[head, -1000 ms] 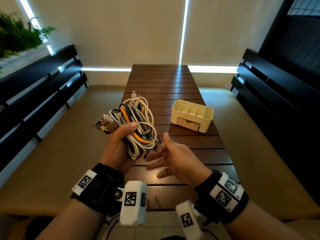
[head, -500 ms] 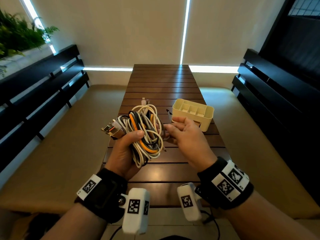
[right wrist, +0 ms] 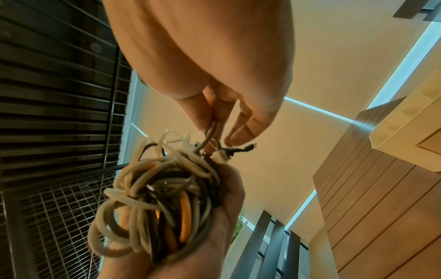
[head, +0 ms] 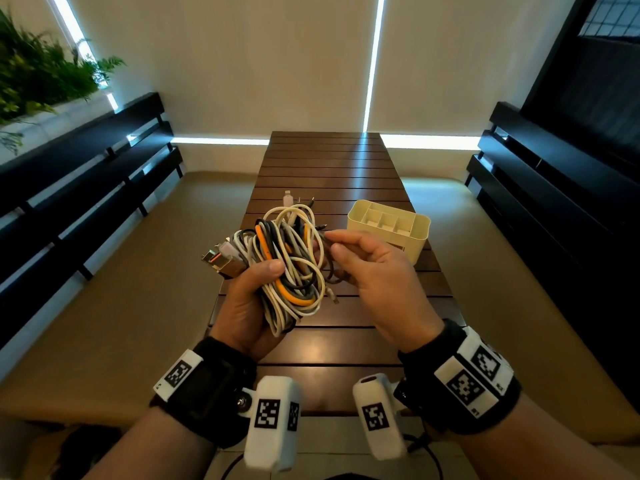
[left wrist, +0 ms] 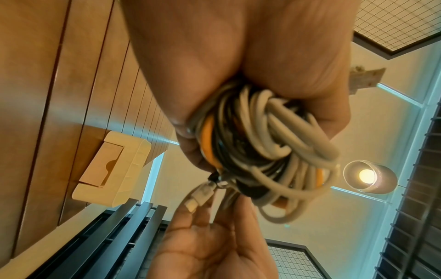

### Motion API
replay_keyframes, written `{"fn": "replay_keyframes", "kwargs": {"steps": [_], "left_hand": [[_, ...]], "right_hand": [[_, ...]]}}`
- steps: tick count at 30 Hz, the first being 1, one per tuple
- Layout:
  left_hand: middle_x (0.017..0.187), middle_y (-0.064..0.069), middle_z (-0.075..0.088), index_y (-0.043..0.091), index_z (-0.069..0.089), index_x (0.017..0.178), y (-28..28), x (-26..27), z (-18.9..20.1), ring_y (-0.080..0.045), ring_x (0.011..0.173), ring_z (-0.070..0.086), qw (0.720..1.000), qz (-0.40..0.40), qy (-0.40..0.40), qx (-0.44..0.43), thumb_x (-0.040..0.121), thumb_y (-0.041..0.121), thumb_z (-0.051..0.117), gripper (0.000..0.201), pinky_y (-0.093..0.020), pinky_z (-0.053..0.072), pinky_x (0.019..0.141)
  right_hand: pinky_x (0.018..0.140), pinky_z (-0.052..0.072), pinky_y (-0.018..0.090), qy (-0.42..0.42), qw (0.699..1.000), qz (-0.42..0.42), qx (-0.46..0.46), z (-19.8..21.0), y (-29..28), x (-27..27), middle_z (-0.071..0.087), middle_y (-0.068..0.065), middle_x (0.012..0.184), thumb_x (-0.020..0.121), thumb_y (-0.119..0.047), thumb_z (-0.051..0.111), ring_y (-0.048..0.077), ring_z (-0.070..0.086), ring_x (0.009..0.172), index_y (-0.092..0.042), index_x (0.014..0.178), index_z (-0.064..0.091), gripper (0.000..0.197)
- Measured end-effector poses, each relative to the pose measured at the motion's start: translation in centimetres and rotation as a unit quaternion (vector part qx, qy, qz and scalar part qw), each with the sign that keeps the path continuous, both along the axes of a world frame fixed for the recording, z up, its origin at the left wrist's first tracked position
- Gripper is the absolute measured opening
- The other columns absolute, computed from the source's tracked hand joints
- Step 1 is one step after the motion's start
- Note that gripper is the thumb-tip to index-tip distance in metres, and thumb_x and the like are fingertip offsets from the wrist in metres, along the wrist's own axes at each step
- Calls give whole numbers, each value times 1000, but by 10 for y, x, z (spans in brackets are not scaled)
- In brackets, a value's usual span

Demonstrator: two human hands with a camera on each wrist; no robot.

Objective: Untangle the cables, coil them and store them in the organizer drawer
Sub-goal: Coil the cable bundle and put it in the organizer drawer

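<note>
Dim backlit room, glaring window gaps, blurred wide-angle wrist views.

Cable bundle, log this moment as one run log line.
stage: untangling | left hand: grips cable bundle | right hand: pinches grey cable | organizer: on table, drawer closed

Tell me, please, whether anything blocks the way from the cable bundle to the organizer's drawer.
Only the drawer itself: it sits closed in the organizer. The table between shows nothing else, though the right hand hides part.
</note>
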State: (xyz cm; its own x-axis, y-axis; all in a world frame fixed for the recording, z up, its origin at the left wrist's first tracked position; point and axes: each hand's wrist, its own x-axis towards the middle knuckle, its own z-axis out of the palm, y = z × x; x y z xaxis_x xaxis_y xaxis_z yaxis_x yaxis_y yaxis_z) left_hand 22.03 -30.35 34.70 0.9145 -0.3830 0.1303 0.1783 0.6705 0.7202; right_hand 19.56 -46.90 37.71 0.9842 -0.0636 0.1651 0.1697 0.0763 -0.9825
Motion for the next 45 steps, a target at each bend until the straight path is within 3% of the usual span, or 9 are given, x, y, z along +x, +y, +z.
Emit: {"fn": "replay_keyframes", "kwargs": {"steps": [10,16,23,28,33,36,39,42,45], "left_hand": [[107,-17,71,8,69,119,0,-1,5,-28,94,70,1000,-9,-19,-16,61,30,88,65,-39,59,81],[110,-21,71,2,65,123,3,4,5,-31,98,71,1000,-22,-7,-15,58,27,90,75,-39,59,80],[114,-19,71,7,70,121,4,9,1,-31,104,70,998,-56,-9,15,61,29,89,66,-40,58,88],[100,-20,71,1,67,119,2,17,-2,-27,80,72,996,-66,-9,57,60,28,89,69,-35,59,67],[94,-16,74,10,75,108,-6,19,-6,-25,81,73,995,-53,-29,80,65,18,75,43,-34,60,68],[104,-21,72,8,72,114,-10,22,-8,-30,90,72,995,-49,-27,81,69,16,70,46,-39,59,74],[109,-23,71,5,69,119,-8,27,-14,-32,94,71,995,-38,-1,94,70,18,68,51,-46,60,80],[116,-25,68,1,58,131,-4,30,-22,-35,102,68,993,-44,9,107,73,20,70,62,-62,49,96],[113,-24,68,-1,54,135,1,34,-28,-36,101,67,992,-72,36,94,66,28,85,81,-69,41,99]], "right_hand": [[88,54,22,-54,998,10,-18,-6,-1,2,74,6,111,95,2,58,13,70,104,-2,118,69,26],[101,48,21,-47,997,58,-30,-9,-7,4,68,4,127,96,1,56,5,59,123,-10,110,71,23],[111,43,33,-49,984,50,-161,-21,-19,12,62,-5,132,100,-9,54,5,50,131,-19,115,70,24],[106,46,45,-86,960,23,-264,-28,-25,12,59,-8,129,95,-9,61,12,46,132,-37,114,69,35],[93,56,39,-103,968,-15,-226,-28,-19,8,70,-7,109,91,-2,64,11,64,112,-22,112,69,29],[88,59,39,-51,985,-10,-165,-28,-18,7,73,-2,106,95,-4,59,10,70,101,-13,115,62,22],[94,56,44,9,991,-22,-131,-27,-19,6,73,-7,107,100,-13,55,10,68,103,-21,115,67,21],[93,52,26,37,988,-16,-152,-23,-14,4,71,-19,109,102,-14,48,-2,62,106,-33,113,69,30],[79,44,19,53,988,-43,-141,-22,-9,5,64,-12,106,101,-16,49,-5,58,94,-27,105,74,27]]}}
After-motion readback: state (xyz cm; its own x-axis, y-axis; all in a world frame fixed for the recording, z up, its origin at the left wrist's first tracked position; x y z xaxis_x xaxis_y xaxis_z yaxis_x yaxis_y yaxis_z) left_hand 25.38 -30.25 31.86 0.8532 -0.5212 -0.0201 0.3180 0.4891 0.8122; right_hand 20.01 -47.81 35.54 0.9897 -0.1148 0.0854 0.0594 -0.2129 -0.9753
